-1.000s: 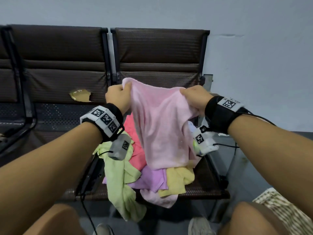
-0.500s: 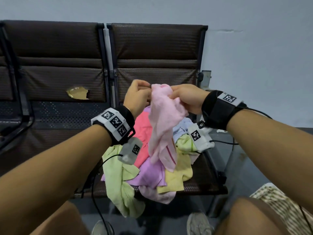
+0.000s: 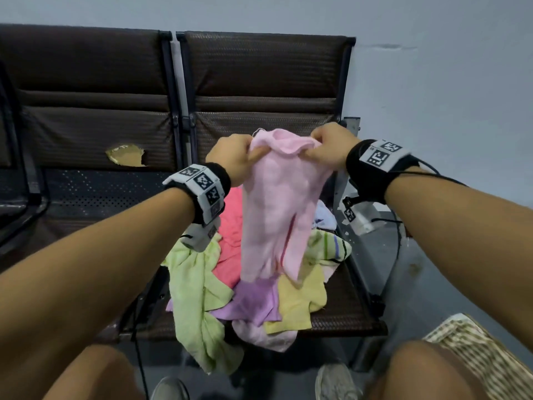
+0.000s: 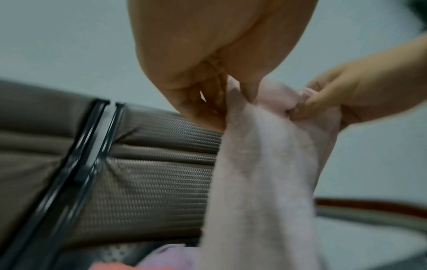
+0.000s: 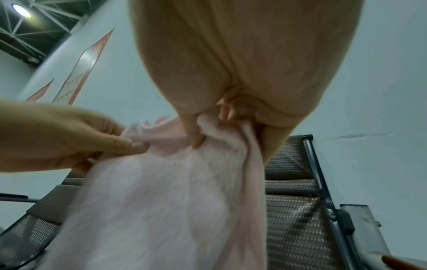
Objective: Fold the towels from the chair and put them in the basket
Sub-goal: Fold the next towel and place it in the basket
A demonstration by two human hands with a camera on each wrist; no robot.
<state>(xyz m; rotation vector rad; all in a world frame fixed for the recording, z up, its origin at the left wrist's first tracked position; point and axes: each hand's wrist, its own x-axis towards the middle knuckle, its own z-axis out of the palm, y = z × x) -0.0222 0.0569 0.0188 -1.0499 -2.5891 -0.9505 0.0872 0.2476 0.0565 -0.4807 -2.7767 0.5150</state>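
Note:
A pale pink towel (image 3: 274,209) hangs in the air above the chair seat, held by its top edge. My left hand (image 3: 233,160) pinches the upper left corner and my right hand (image 3: 328,148) pinches the upper right part, close together. In the left wrist view the pink towel (image 4: 265,164) drops from my left hand (image 4: 208,76). The right wrist view shows my right hand (image 5: 231,113) bunching the pink towel (image 5: 161,191). Beneath lies a pile of towels (image 3: 253,301) on the brown chair (image 3: 346,316): green, red, purple, yellow, striped. No basket is in view.
A second brown seat (image 3: 86,197) with a torn backrest stands to the left. A grey wall rises behind. My knees and shoes show at the bottom, and striped fabric (image 3: 476,356) lies at the lower right. A green towel (image 3: 199,313) droops over the seat's front edge.
The hands came together with the towel bunched, then drew slightly apart again. The pink towel now hangs narrower and longer than a second ago.

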